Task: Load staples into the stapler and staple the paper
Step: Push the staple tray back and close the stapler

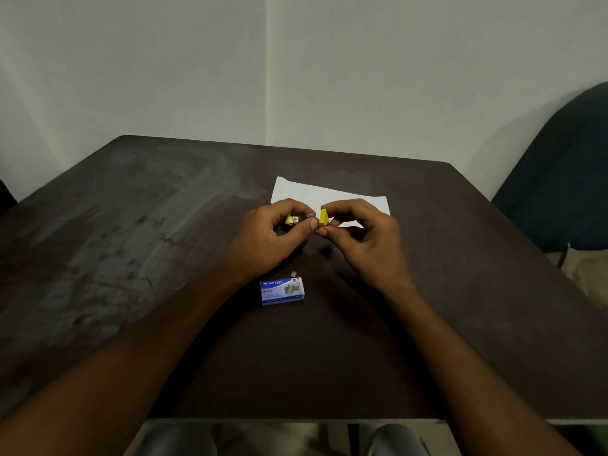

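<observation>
A small yellow stapler is held above the table in my left hand, mostly hidden by the fingers. My right hand pinches its yellow pusher piece, drawn out to the right on a thin metal spring. White paper lies flat behind both hands. A blue and white staple box rests on the table in front of my hands, between my forearms. A small strip of staples lies just beyond the box.
The dark brown table reaches to a pale wall at the back. A dark chair stands at the right edge. A tiny loose staple lies left of my left forearm.
</observation>
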